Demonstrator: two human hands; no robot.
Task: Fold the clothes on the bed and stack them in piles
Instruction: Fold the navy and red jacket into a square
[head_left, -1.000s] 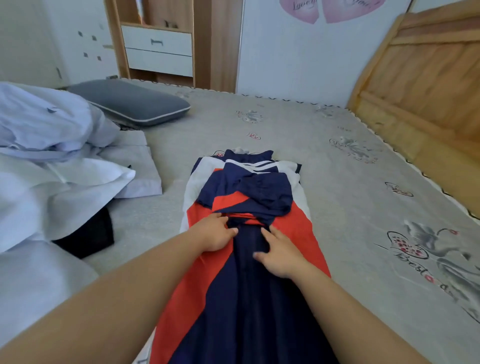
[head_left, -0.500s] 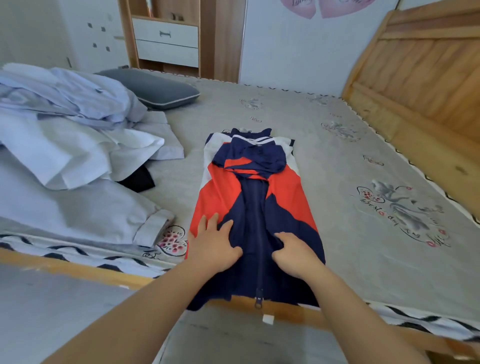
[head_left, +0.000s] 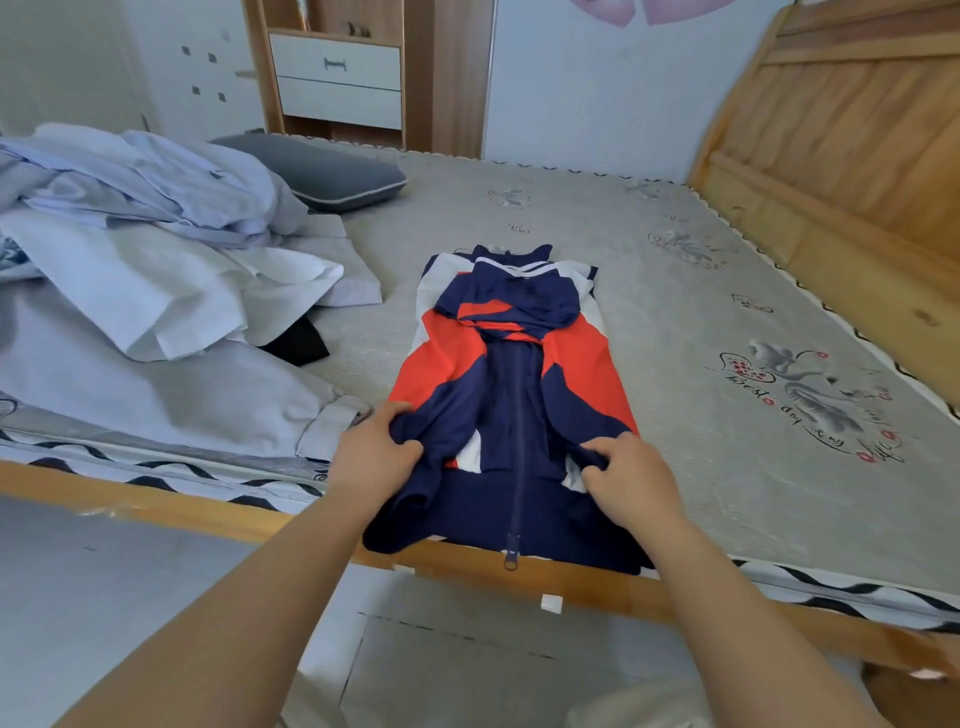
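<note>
the navy, red and white zip jacket (head_left: 511, 364) is laid lengthwise on the mattress (head_left: 675, 322), its hem overhanging the wooden bed frame (head_left: 156, 506). the hem's corner is gripped by the left hand (head_left: 376, 457), fingers curled into bunched navy fabric; the opposite corner is pinched by the right hand (head_left: 631, 480). beyond and outward of the left hand, a heap of pale clothes (head_left: 145, 249) is piled, with a grey pillow (head_left: 322, 169) further off.
</note>
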